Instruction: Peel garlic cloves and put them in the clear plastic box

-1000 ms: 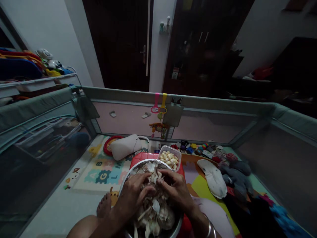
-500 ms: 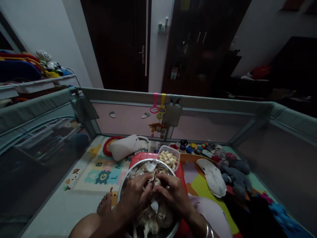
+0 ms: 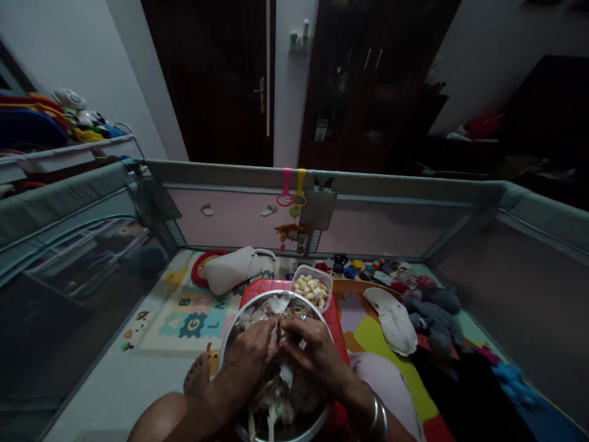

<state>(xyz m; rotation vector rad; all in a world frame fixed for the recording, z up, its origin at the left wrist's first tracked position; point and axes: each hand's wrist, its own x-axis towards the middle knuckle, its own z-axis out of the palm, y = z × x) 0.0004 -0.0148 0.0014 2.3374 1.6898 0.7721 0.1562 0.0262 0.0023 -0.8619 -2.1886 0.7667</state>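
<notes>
A metal bowl [image 3: 232,334] full of garlic and pale papery skins rests on a red stool [image 3: 338,334] in front of me. Over the bowl, my left hand [image 3: 248,362] and my right hand [image 3: 313,353] meet with fingers curled and pinched on a piece of garlic [image 3: 281,336] between them. A silver bangle circles my right wrist. Just beyond the bowl stands a small clear tub [image 3: 312,286] of peeled garlic cloves.
I sit inside a mesh-walled playpen [image 3: 377,187] on an alphabet mat [image 3: 193,316]. A white pillow [image 3: 230,270], a red ring toy, small toys and plush toys [image 3: 432,310] lie around. My bare foot [image 3: 197,374] is left of the bowl.
Both hands have drawn closer together over the bowl and tightened on the garlic. The view has shifted slightly down and left.
</notes>
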